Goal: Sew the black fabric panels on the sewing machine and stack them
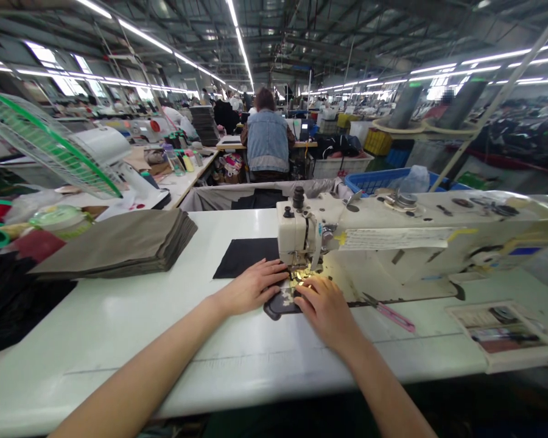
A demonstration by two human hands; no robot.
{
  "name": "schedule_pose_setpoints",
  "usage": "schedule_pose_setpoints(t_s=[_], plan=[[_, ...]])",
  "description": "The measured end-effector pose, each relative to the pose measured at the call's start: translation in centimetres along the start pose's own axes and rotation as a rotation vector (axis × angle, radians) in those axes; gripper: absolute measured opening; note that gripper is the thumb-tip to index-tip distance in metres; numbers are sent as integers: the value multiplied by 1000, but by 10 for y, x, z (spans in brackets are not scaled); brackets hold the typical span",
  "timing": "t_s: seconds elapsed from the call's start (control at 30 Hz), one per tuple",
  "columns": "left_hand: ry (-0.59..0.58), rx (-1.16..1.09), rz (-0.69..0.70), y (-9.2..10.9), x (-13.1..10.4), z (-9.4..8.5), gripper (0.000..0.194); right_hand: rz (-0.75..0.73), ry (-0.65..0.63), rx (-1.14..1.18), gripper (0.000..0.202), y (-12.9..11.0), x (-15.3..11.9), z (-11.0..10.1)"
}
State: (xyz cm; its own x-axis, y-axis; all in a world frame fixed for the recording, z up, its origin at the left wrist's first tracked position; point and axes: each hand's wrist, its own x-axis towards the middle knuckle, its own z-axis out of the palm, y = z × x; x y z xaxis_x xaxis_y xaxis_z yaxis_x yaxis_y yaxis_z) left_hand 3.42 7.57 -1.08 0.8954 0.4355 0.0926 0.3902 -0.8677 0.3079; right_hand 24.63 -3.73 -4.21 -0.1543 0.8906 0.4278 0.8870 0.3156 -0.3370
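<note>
A pale industrial sewing machine [369, 225] stands on the worktable, its needle area lit yellow. A dark fabric piece [244, 255] lies flat to the left of the needle and runs behind the machine head. My left hand [256, 285] rests palm down at its near edge, fingers stretched toward the presser foot. My right hand [324, 307] is just right of the presser foot, its fingers bent and close together over the needle plate. Whatever its fingertips pinch is too small to make out. Pink-handled thread snips [395, 316] lie to the right of that hand.
A stack of grey-brown fabric pieces [123, 243] sits on the left of the white table [201, 365]. Beyond it stands a green-rimmed fan [50, 140]. A small tray [506, 334] holds tools at right. Behind the table are a cloth-lined bin [210, 198] and a seated person [267, 140].
</note>
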Motion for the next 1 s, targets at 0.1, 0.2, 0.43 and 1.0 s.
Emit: schedule_pose_setpoints(t_s=[0.1, 0.2, 0.43, 1.0], plan=[[23, -8, 1, -1, 0, 1, 41, 3, 29, 29, 17, 1, -7, 2], [40, -23, 10, -2, 0, 2, 40, 5, 45, 46, 18, 1, -10, 3], [64, -5, -4, -1, 0, 5, 39, 5, 34, 80, 22, -1, -13, 3], [167, 299, -510, 27, -34, 9, 61, -55, 117, 19, 28, -2, -39, 16]])
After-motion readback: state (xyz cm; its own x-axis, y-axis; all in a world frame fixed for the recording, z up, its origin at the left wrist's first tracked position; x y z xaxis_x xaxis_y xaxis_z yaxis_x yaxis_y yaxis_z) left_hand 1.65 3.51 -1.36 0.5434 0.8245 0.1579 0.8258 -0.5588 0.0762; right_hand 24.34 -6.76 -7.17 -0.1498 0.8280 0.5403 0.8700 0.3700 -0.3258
